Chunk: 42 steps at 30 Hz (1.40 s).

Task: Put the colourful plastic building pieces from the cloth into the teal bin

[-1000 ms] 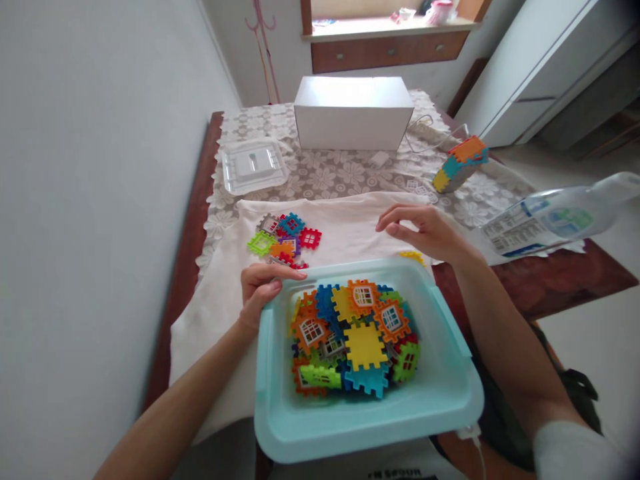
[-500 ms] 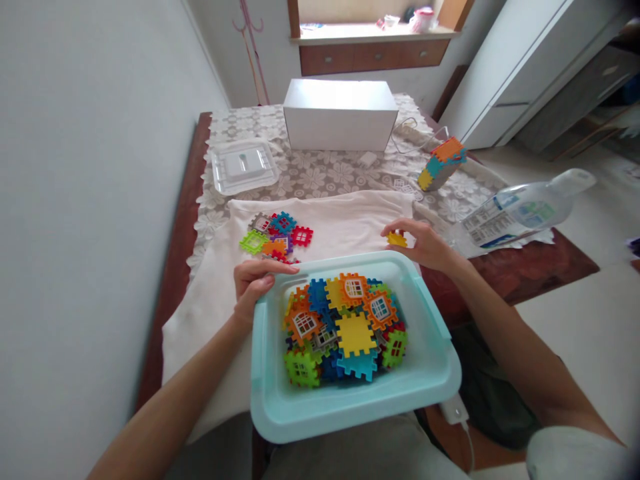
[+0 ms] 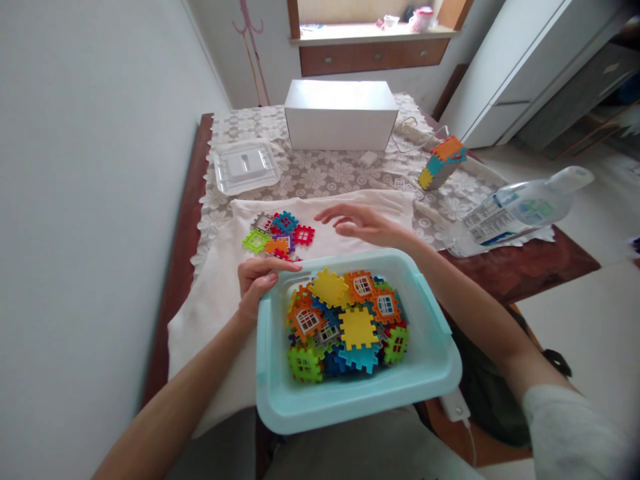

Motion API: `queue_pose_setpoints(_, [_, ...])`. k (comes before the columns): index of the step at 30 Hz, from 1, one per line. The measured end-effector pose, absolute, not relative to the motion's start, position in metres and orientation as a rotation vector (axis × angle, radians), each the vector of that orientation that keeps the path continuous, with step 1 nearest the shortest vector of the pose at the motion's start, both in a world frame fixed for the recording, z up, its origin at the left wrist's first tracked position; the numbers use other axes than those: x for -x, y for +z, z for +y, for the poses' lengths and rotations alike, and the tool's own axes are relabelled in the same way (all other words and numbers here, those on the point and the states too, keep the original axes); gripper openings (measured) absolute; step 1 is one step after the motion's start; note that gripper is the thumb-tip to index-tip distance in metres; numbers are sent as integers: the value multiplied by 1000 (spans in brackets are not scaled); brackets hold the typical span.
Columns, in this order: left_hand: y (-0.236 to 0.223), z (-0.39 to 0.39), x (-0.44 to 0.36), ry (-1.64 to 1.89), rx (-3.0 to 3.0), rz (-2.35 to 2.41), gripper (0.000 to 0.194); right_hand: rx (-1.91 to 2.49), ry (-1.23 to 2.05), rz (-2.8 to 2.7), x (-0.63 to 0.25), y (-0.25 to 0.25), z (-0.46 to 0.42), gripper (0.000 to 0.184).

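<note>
A light blue plastic tub (image 3: 435, 373) rests at the table's near edge, filled with several colourful interlocking square tiles (image 3: 345, 323). My left hand (image 3: 257, 283) grips the tub's far left corner, fingers curled over the rim. Above the white cloth (image 3: 220, 293), just behind the tub, my right hand (image 3: 363, 225) hovers with fingers spread and nothing in it. A small heap of loose tiles (image 3: 277, 235) lies on the cloth to its left. A yellow tile (image 3: 329, 288) sits on top of the pile in the tub.
Further back stand a white box (image 3: 341, 117) and a clear plastic lid (image 3: 245, 165) on the lace tablecloth. A block built of tiles (image 3: 443, 161) and a clear bottle (image 3: 515, 210) lie to the right. A white wall runs close along the left.
My right hand held a yellow tile by the tub's far right corner; now it is empty and has moved left over the cloth. A yellow tile now lies atop the tub's pile.
</note>
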State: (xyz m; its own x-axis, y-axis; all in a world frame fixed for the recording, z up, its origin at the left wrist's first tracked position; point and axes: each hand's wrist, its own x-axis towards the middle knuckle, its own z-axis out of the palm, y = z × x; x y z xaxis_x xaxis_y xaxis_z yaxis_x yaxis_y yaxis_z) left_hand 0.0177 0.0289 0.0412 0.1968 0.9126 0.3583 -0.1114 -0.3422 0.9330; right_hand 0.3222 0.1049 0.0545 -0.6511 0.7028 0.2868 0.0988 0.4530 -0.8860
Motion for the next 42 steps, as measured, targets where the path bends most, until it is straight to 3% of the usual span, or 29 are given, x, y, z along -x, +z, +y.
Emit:
queue_pose_setpoints(2, [41,29,-17,1335,-1525,800,30,684,1049,-2259,-309,28,109,70])
queue_pose_setpoints(3, [40,29,-17,1337,-1533,799,31,706,993,-2375,-302,17,109,69])
queue_pose_setpoints(8, [36,26,-17,1349,-1529,780,31,764,621,-2714,-286,-13,110,36])
queue_pose_setpoints(12, [34,23,-18,1357,-1489,821,33,813,421,-2614,-303,-19,120,34])
queue_pose_setpoints(16, [37,26,-19,1351,-1522,806,33,924,383,-2493,-317,-17,123,38])
queue_pose_setpoints(20, [41,29,-19,1346,-1539,797,31,843,440,-2537,-308,-18,112,64])
queue_pose_setpoints(25, [38,29,-17,1327,-1568,785,31,579,534,-2811,-286,-28,105,47])
queue_pose_setpoints(30, [36,30,-16,1349,-1612,786,32,625,470,-2697,-288,-24,111,39])
queue_pose_setpoints(36, [36,30,-15,1342,-1617,775,32,643,516,-2644,-287,-20,105,53])
queue_pose_setpoints(42, [29,27,-12,1348,-1598,844,32,688,436,-2675,-289,-23,112,46])
